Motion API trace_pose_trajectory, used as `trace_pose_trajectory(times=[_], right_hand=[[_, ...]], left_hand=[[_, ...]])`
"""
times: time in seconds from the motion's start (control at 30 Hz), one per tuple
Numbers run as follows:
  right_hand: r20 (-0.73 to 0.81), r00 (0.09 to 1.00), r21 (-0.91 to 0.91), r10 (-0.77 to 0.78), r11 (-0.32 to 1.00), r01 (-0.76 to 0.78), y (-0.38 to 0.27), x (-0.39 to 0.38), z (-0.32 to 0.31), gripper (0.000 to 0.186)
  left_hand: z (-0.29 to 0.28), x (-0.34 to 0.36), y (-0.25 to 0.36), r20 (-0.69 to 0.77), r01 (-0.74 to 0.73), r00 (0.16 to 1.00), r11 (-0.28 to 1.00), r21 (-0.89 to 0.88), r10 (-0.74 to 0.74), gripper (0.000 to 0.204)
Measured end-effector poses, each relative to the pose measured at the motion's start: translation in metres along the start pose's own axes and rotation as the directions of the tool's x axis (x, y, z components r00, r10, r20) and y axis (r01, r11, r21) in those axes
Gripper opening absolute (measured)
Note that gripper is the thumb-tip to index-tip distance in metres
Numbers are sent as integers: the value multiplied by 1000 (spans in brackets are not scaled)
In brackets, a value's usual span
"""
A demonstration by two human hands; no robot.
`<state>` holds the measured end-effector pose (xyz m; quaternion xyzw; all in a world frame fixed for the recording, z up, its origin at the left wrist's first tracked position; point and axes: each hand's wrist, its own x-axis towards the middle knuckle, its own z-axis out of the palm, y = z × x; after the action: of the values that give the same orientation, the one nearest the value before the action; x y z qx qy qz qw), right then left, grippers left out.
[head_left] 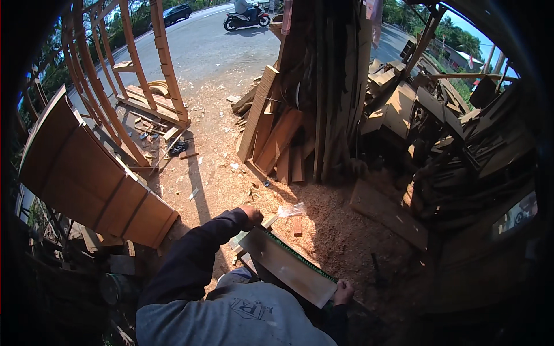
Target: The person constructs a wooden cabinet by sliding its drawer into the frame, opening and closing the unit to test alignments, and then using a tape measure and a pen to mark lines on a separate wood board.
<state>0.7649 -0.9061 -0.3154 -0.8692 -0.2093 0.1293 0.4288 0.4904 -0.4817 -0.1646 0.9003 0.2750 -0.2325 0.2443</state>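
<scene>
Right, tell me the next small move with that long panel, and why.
Perhaps steady the long panel's left end with the left hand: the panel slants toward the right hand at its right end, while the left hand is near its far left corner.

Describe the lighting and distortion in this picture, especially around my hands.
Head view: sunlight brightens the road and your left hand, while the lower corners sink into near-black shade; head view: the fisheye bows the wooden frame; head view: the green-edged panel carries a pale sheen, and your right hand stands out against shade.
</scene>
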Motion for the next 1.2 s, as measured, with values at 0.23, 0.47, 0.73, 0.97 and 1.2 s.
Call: trace_pose_trajectory(times=[0.23,0.47,0.73,0.97,1.2], right_hand=[[-7,999,133,54,990,-53,2,-5,3,7],[-80,997,65,5,998,1,6,-35,1,8],[-237,960,187,151,976,-108,6,-37,10,9],[-155,952,187,265,954,-235,19,-34,13,16],[-170,954,142,248,964,-225,13,-45,9,13]], left_hand=[[65,48,-74,-76,-283,956,959,-3,282,17],[21,28,-39,8,-347,937,935,-69,348,20],[18,49,-45,61,-418,907,908,13,417,19],[22,57,-54,13,-182,983,983,41,181,28],[30,56,-50,5,-135,991,990,33,135,28]])
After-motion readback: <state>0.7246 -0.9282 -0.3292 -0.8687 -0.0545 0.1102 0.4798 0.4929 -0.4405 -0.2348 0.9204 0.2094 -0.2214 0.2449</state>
